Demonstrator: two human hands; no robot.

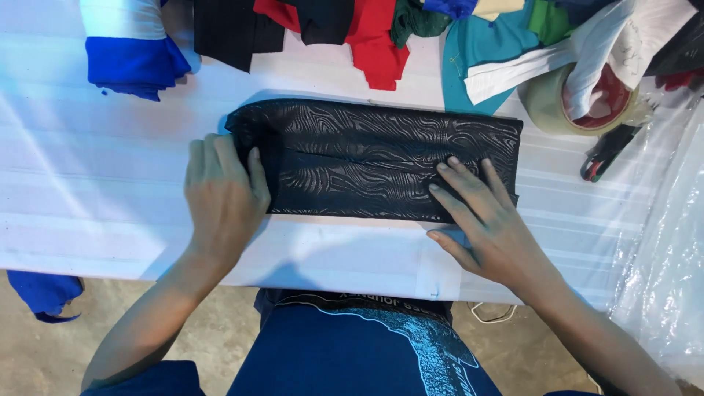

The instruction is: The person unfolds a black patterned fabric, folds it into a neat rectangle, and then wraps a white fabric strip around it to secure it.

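Note:
A folded piece of sheer black mesh fabric lies flat as a long rectangle on the white table. My left hand rests on its left end, fingers curled over the edge of the cloth. My right hand lies flat with fingers spread, pressing down the lower right corner of the fabric.
Along the far edge lies a heap of cloth: blue and white, black, red, teal. A roll of tape and a dark tool sit at the right. Clear plastic sheeting hangs at the right edge.

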